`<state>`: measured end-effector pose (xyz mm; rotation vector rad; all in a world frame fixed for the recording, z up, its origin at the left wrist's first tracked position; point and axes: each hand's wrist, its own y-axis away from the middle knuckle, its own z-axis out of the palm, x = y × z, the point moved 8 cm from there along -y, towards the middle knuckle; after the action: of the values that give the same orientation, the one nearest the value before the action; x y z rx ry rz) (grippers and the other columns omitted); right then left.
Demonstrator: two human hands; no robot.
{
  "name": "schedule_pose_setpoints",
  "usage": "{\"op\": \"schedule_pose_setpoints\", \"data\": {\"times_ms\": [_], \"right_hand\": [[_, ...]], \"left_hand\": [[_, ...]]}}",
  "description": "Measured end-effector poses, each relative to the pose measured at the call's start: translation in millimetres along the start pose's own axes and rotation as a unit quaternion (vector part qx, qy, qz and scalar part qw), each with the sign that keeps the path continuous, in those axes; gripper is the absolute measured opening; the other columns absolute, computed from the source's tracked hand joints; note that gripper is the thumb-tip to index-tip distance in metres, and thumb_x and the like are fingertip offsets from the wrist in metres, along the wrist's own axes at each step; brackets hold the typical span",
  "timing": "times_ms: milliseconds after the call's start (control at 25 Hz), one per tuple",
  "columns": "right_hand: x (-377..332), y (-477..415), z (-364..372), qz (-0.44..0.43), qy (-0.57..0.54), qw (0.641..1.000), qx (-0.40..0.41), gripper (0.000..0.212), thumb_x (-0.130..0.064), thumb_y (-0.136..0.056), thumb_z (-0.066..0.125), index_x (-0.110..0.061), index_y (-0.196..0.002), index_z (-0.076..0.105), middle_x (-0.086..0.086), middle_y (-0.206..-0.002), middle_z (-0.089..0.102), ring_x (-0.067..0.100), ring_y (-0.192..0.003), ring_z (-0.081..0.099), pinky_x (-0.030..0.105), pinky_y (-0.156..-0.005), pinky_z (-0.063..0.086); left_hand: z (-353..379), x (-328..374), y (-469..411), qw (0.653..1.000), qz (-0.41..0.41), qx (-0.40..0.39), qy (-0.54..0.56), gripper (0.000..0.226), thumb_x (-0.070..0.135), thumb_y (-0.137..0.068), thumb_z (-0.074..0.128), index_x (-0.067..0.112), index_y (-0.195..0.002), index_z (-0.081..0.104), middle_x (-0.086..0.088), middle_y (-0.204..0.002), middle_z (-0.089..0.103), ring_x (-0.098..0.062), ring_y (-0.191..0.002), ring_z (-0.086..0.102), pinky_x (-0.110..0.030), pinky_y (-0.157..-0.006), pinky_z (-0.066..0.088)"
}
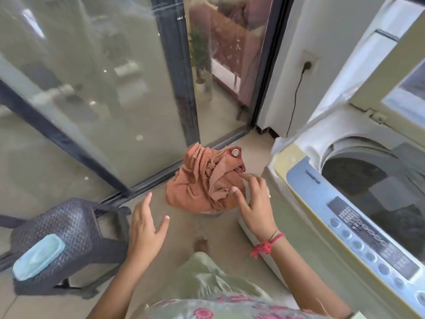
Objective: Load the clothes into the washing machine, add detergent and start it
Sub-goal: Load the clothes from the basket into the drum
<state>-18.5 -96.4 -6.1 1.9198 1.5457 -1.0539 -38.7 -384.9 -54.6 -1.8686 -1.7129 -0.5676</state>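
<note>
A bunched orange cloth (pixel 197 180) with metal eyelets lies heaped on something on the floor, in front of the glass door. My right hand (pixel 255 201) reaches over its right side with fingers spread, fingertips at the fabric. My left hand (pixel 143 224) hovers open to the left of the heap, not touching it. The top-loading washing machine (pixel 299 180) stands at the right, its lid (pixel 395 72) raised and the drum (pixel 379 187) open, with dark cloth inside. Its control panel (pixel 358 229) runs along the near edge.
A dark woven plastic stool (pixel 69 233) stands at the lower left with a light blue packet (pixel 38 255) on its seat. Sliding glass doors (pixel 92 88) fill the far side. A black cable (pixel 295 100) hangs from a wall socket beside the machine.
</note>
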Motion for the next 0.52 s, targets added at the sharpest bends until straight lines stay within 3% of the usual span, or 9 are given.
{"op": "schedule_pose_setpoints", "data": {"times_ms": [200, 360, 520], "right_hand": [[13.6, -53.3, 42.5, 0.039, 0.034, 0.998, -0.025, 0.036, -0.037, -0.092, 0.052, -0.017, -0.122, 0.053, 0.005, -0.118, 0.048, 0.023, -0.111, 0.046, 0.034, -0.098, 0.036], [44.4, -124.2, 93.9, 0.125, 0.066, 0.989, -0.052, 0.039, -0.030, -0.091, 0.057, -0.014, -0.127, 0.049, 0.008, -0.125, 0.044, 0.026, -0.112, 0.045, 0.037, -0.098, 0.038], [111.1, -185.2, 138.5, 0.302, 0.068, 0.949, -0.057, 0.042, -0.027, -0.091, 0.056, -0.011, -0.129, 0.048, 0.014, -0.130, 0.042, 0.032, -0.121, 0.044, 0.038, -0.103, 0.036]], "left_hand": [[30.6, -20.3, -70.1, 0.999, -0.022, -0.049, 0.010, 0.079, 0.047, -0.077, 0.045, 0.010, -0.144, 0.026, -0.023, -0.140, 0.035, -0.037, -0.132, 0.032, -0.047, -0.103, 0.033], [70.6, -45.3, -159.6, 0.992, -0.012, -0.123, 0.016, 0.072, 0.034, -0.082, 0.059, 0.013, -0.144, 0.027, -0.023, -0.141, 0.035, -0.038, -0.132, 0.034, -0.048, -0.103, 0.035], [105.8, -78.2, -245.3, 0.983, -0.012, -0.182, 0.006, 0.070, 0.021, -0.084, 0.065, 0.011, -0.143, 0.029, -0.021, -0.144, 0.030, -0.038, -0.133, 0.033, -0.047, -0.103, 0.036]]}}
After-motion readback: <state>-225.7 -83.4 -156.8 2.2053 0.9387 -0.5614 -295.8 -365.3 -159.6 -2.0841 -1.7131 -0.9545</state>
